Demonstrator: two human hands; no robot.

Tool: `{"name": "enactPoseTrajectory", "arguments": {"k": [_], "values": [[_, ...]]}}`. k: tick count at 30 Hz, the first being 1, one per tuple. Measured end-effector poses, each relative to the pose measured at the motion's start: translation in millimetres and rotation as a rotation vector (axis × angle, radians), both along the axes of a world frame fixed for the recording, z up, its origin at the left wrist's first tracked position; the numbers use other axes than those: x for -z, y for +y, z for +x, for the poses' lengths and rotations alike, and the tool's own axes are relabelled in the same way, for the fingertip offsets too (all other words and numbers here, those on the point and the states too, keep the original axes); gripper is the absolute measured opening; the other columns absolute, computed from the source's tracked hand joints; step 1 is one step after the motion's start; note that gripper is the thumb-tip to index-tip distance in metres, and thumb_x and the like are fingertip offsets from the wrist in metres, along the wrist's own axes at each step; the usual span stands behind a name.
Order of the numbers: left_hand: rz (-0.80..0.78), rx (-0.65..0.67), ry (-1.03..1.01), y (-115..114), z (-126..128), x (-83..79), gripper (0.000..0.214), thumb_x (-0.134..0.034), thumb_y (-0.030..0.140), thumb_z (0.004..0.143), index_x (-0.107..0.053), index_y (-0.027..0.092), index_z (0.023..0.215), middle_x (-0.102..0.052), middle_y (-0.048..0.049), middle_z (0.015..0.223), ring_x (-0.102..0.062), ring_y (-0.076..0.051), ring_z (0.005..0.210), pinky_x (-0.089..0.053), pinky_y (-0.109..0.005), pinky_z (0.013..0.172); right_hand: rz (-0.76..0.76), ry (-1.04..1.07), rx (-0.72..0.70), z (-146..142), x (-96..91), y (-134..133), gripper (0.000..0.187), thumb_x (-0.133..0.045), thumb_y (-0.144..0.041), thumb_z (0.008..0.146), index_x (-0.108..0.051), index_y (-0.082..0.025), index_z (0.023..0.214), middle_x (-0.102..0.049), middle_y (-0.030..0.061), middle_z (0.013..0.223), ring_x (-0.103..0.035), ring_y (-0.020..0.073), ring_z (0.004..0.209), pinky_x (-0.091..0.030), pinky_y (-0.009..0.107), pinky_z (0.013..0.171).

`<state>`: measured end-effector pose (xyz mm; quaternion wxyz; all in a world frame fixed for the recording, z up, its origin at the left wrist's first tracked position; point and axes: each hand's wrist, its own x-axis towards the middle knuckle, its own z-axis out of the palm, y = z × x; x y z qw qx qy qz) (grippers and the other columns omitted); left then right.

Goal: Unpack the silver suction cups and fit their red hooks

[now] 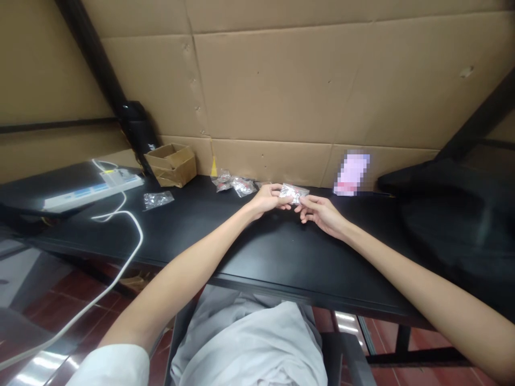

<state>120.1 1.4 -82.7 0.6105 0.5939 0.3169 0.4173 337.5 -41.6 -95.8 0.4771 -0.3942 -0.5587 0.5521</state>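
A small clear bag (294, 193) with something small and crumpled-looking inside sits between the two hands, just above the tabletop (281, 241) near its back edge. The left hand (267, 198) comes in from 7 o'clock, its fingers closed on the bag's left end. The right hand (319, 210) comes in from 4 o'clock, thumb and forefinger pinching the right end, the other fingers loosely curled. Neither hand is open wide.

Taking the bag as the centre and the wall as 12 o'clock, two similar bags (232, 183) lie close together at 9 o'clock, near the wall. Farther along at 9 o'clock lies a flat clear bag (158, 200), and a cardboard box (171, 165) stands open at about 10 o'clock. Beyond it, a white power strip (92, 188) rests on a dark raised surface, its white cable (129, 228) trailing off the tabletop. A blurred pink item (352, 173) leans at 2 o'clock against the cardboard wall (277, 80), and a large black bag (450, 214) lies at 3 o'clock.
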Motion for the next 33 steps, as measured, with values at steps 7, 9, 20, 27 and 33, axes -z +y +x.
{"name": "enactPoseTrajectory", "arguments": {"k": [7,9,20,27,33], "values": [[-0.072,0.070,0.035,3.1,-4.9,-3.9,0.034,-0.096,0.027,0.081,-0.078,0.008,0.103,-0.081,-0.0141,0.094,-0.077,-0.014,0.074,-0.062,-0.026,0.075,0.053,-0.040,-0.063,2.4,1.6,0.0,0.044,-0.090,-0.060,0.083,-0.081,-0.017,0.089,-0.082,0.0106,0.097,-0.061,0.0110,0.059,-0.054,0.027,0.058],[-0.090,0.085,0.054,4.6,-7.0,-4.4,0.029,-0.094,0.027,0.083,-0.079,0.009,0.099,-0.081,-0.0132,0.092,-0.077,-0.015,0.075,-0.062,-0.025,0.076,0.074,-0.056,-0.087,3.0,3.0,0.5,0.044,-0.089,-0.060,0.085,-0.082,-0.017,0.092,-0.083,0.0121,0.102,-0.061,0.0107,0.059,-0.054,0.027,0.059],[-0.024,0.065,0.036,8.4,-11.3,-9.3,0.028,-0.090,0.026,0.087,-0.076,0.010,0.106,-0.077,-0.0086,0.085,-0.071,-0.012,0.070,-0.059,-0.027,0.074,0.062,-0.075,-0.070,-3.5,-2.6,-4.8,0.041,-0.087,-0.057,0.088,-0.081,-0.019,0.101,-0.083,0.0125,0.109,-0.065,0.0120,0.060,-0.058,0.027,0.056],[0.174,-0.217,-0.217,16.5,-26.6,-30.7,0.043,-0.092,0.039,0.085,-0.073,0.017,0.116,-0.077,-0.0066,0.101,-0.066,-0.007,0.065,-0.049,-0.021,0.061,0.028,-0.107,-0.064,-5.4,-4.1,-7.6,0.041,-0.089,-0.046,0.088,-0.081,-0.020,0.119,-0.080,0.0083,0.097,-0.065,0.0123,0.060,-0.059,0.027,0.056],[0.161,-0.412,-0.365,26.5,-40.2,-44.3,0.032,-0.087,0.040,0.091,-0.072,0.022,0.112,-0.076,-0.0029,0.102,-0.063,-0.005,0.061,-0.042,-0.018,0.053,0.036,-0.137,-0.056,-6.0,-1.7,-7.0,0.043,-0.091,-0.044,0.085,-0.080,-0.018,0.118,-0.079,0.0076,0.093,-0.065,0.0128,0.059,-0.058,0.028,0.054]]}}
